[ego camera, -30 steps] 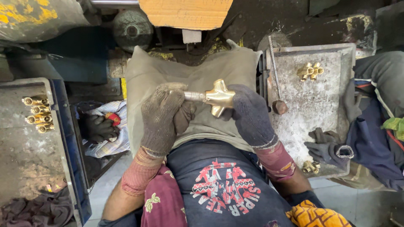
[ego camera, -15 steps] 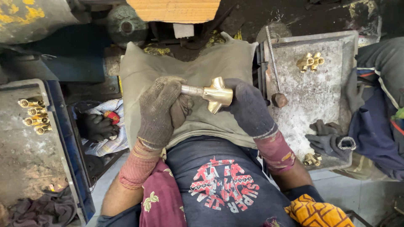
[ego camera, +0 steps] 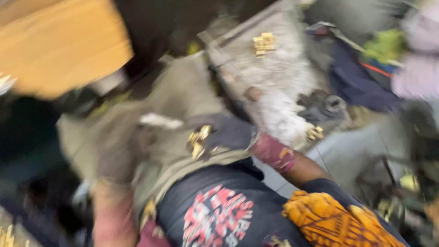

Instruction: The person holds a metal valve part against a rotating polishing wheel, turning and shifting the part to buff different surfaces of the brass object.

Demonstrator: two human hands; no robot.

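Comparing with the earlier frame, we saw our gloved right hand [ego camera: 228, 135] closed around the brass fitting [ego camera: 197, 142]; left hand [ego camera: 116, 146] had slipped leftward, grip too blurred to tell.

Two gloved hands, left [ego camera: 121, 151] and right [ego camera: 228, 135], one brass fitting [ego camera: 197, 141], one tray [ego camera: 279, 77].

Single head-worn view, looking steeply down at lap [ego camera: 183, 137], close, tilted, motion-blurred

Dark knit gloves on my left hand [ego camera: 116, 153] and right hand [ego camera: 228, 135], reddish cuffs, navy shirt with a red print.
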